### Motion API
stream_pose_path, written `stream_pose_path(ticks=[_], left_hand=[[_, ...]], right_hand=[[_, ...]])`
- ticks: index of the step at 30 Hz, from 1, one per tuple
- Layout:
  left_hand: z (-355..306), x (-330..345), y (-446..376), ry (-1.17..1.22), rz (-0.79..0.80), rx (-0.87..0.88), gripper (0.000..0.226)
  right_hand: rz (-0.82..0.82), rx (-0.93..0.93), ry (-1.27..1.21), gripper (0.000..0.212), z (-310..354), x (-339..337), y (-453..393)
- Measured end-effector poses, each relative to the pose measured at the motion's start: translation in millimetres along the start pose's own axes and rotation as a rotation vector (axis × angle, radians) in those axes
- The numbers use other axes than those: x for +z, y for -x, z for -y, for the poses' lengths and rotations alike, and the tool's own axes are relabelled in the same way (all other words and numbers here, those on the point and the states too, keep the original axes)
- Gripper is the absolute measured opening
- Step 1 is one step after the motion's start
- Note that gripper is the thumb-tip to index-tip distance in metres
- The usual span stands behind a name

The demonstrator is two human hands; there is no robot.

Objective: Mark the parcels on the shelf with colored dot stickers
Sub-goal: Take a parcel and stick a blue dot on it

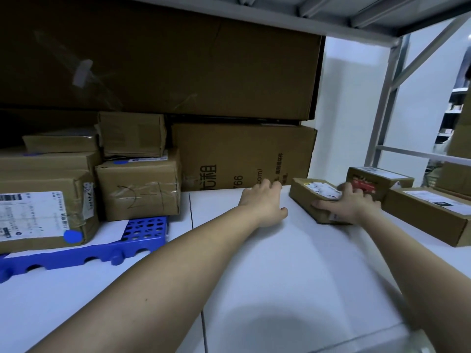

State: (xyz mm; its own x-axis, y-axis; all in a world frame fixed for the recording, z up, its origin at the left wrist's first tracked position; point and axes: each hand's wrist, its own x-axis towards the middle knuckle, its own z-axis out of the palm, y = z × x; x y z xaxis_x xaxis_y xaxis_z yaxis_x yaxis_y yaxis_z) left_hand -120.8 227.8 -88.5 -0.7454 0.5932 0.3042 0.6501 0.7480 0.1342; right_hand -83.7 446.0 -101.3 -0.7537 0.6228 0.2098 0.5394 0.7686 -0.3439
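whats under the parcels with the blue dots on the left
A white sheet lies under the front dotted parcel, and below that a blue perforated tray. The parcels cover most of both, so how far back they run cannot be seen.

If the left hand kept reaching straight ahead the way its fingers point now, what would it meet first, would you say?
Most likely the large printed carton standing at the back of the shelf. The left hand already has its fingertips very near the carton's lower front, though the depth between them is hard to judge.
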Motion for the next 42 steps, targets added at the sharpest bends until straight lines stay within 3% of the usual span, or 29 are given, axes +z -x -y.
stream_pose_path(ticks=[3,6,10,13,16,21,25,29,36,42], left_hand=[[3,-16,15,0.263,0.111,-0.155,0.052],[8,-36,37,0.620,0.122,-0.269,0.033],[22,-60,73,0.988,0.130,-0.407,0.036],[39,-71,93,1.126,0.117,-0.455,0.052],[58,-81,112,1.182,-0.014,-0.484,0.066],[94,-108,159,1.289,-0.196,-0.392,0.055],[124,-125,203,1.335,-0.280,-0.319,0.049],[148,-131,244,1.247,-0.364,-0.258,0.043],[173,-120,294,1.149,-0.487,-0.187,0.062],[180,-99,310,0.951,-0.585,-0.153,0.062]], right_hand=[[-0.017,-0.008,-0.168,0.093,18,3,23],[-0.100,-0.054,-0.313,0.083,43,6,62],[-0.218,-0.144,-0.419,0.090,86,8,119],[-0.314,-0.246,-0.461,0.087,120,7,158],[-0.438,-0.336,-0.475,0.088,151,6,190],[-0.534,-0.533,-0.530,0.095,183,9,229],[-0.426,-0.616,-0.993,0.068,205,9,249],[-0.102,-0.505,-1.390,0.045,233,0,269],[0.248,-0.574,-1.453,0.051,257,20,294],[0.223,-0.628,-1.456,0.058,263,41,310]])
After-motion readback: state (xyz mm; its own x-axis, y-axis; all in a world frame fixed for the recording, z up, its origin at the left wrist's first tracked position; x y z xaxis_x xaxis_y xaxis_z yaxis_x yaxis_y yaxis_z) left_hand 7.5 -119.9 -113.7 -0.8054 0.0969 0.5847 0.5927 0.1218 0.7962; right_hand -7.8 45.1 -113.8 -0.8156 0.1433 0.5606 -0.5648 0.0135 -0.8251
